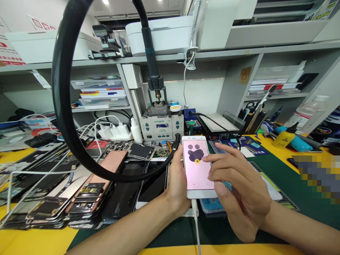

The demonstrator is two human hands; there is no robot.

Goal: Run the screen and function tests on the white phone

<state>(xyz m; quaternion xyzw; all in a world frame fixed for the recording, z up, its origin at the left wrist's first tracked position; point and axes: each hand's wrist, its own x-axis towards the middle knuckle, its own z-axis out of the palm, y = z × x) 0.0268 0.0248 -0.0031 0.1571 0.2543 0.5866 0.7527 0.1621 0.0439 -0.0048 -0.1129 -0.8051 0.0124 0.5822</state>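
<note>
A white smartphone (198, 177) with a lit pink screen and dark paw-like shapes stands tilted up in front of me. My left hand (176, 184) grips it along its left edge, most of the fingers hidden behind it. A white cable (196, 226) runs down from the phone's lower end. Over the right side of the screen is my right hand (239, 187), fingers spread and a fingertip at the screen near the paw shape. Whether that fingertip touches the glass I cannot tell. The thumb lies by the phone's lower right corner.
A thick black hose (62, 88) loops close in front, from a hot-air station (162, 127). Stacks of phone parts (92, 191) cover the left side. A blue-lidded box (212, 207) lies behind the hands. Yellow bottle (285, 136) and grey shelves (239, 53) stand farther back.
</note>
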